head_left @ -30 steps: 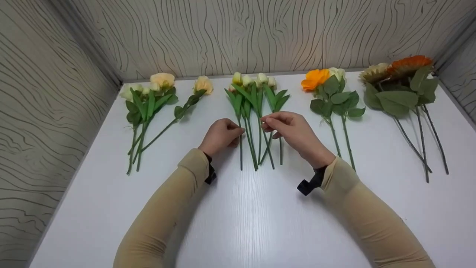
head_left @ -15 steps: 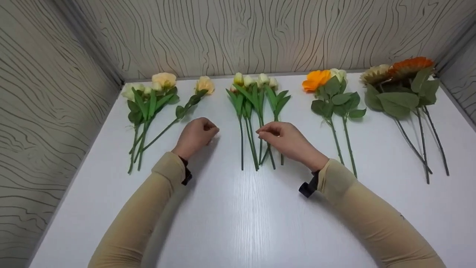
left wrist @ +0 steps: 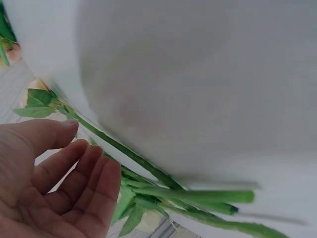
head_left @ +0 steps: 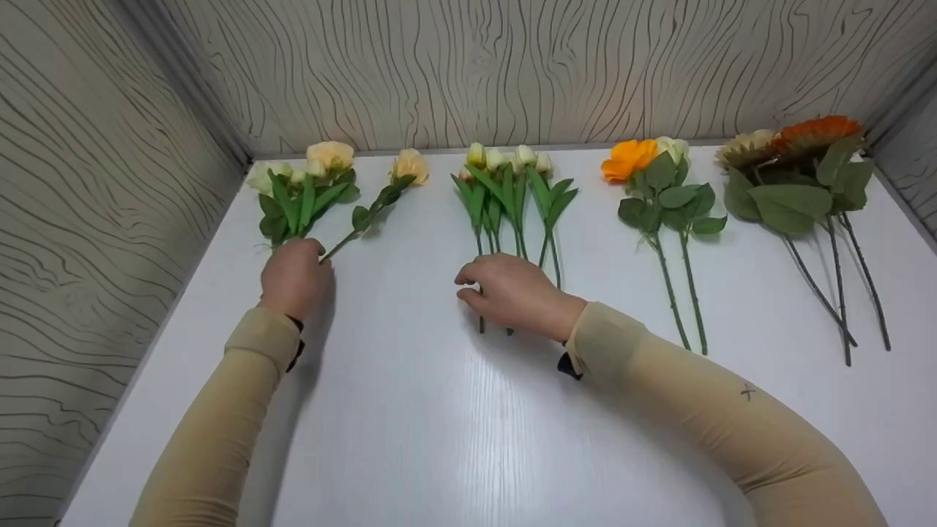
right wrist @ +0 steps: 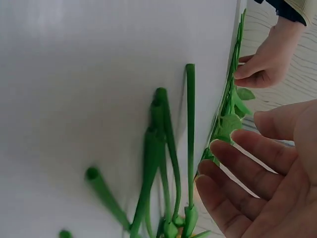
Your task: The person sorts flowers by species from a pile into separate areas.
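At the left bunch of cream and peach flowers (head_left: 296, 208), my left hand (head_left: 294, 277) covers the lower stems in the head view. The left wrist view shows its fingers (left wrist: 81, 191) loosely bent beside the green stems (left wrist: 143, 161), with the thumb apart from them. A separate peach rose (head_left: 408, 168) slants toward this hand. My right hand (head_left: 516, 293) hovers over the stems of the tulips (head_left: 505, 183) in the middle, hiding most of their lower ends. Seen from the right wrist, its fingers (right wrist: 247, 168) are relaxed and spread, with no stem between them.
Right of the tulips lie an orange flower (head_left: 628, 159) and a white one (head_left: 672, 148) with leafy stems. Farther right are large flowers (head_left: 816, 135) with broad leaves and crossed dark stems. A patterned wall (head_left: 468, 73) borders the white table (head_left: 439, 439) at the back.
My left hand has moved left from the tulips to the left flower bunch. My right hand has shifted left and slightly down across the tulip stems, its fingers spreading. The flowers lie as before.
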Motion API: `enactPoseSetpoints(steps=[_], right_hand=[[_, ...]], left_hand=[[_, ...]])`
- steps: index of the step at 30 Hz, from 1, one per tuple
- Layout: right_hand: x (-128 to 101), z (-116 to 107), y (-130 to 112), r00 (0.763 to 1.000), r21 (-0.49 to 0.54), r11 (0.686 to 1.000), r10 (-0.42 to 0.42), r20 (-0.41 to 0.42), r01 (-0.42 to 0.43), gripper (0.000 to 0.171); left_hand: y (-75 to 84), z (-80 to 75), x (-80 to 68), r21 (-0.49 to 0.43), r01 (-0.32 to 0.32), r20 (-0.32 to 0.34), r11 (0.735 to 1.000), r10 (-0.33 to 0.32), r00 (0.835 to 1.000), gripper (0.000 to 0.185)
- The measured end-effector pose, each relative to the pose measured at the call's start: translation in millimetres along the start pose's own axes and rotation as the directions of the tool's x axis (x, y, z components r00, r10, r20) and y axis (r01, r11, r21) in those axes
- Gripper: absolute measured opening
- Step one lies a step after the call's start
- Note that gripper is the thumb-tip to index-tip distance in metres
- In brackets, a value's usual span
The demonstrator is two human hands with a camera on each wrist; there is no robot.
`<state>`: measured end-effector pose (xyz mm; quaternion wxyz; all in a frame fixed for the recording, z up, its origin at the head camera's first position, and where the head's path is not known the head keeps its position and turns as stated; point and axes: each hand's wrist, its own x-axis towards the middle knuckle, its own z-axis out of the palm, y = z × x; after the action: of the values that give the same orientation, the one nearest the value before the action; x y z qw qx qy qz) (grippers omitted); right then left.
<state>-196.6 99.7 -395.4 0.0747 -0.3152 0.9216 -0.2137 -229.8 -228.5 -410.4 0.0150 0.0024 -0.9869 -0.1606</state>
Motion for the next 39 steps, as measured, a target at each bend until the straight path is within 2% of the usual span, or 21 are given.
enactPoseSetpoints(steps=[5,11,19,26,32,36,39], right_hand=[[14,7,-20,0.997,-0.075,0.994,-0.074,0.028,0.076,0.028],[17,13,-27,0.994,-0.098,0.989,-0.109,0.029,0.112,0.027],[11,12,-18,0.995,-0.068,0.992,-0.104,0.001,0.104,0.025],[0,7,-4,0.996,-0.014,0.997,-0.078,-0.039,0.077,0.024],[-13,-1,15,0.994,0.070,0.997,-0.026,-0.108,0.034,0.022],[-23,-6,29,0.985,0.180,0.984,0.036,-0.167,-0.005,0.023],[-33,-11,38,0.969,0.301,0.953,0.097,-0.229,-0.025,0.023]], left_hand=[[-3.6,2.3,-1.8,0.083,-0.043,-0.035,0.996,0.046,0.998,0.016],[-4.0,6.2,-0.8,0.178,-0.046,-0.040,0.983,0.054,0.998,0.017],[-2.4,6.2,1.5,0.171,-0.054,-0.029,0.984,0.059,0.998,0.017],[8.8,2.8,1.8,0.054,-0.019,0.047,0.998,0.017,0.999,0.013],[23.7,-5.2,1.5,-0.077,0.032,0.112,0.996,-0.023,0.993,0.018],[38.1,-11.4,-0.2,-0.217,0.049,0.143,0.975,-0.018,0.990,0.019],[56.9,-13.4,-4.1,-0.360,0.045,0.162,0.932,0.015,0.987,0.021]])
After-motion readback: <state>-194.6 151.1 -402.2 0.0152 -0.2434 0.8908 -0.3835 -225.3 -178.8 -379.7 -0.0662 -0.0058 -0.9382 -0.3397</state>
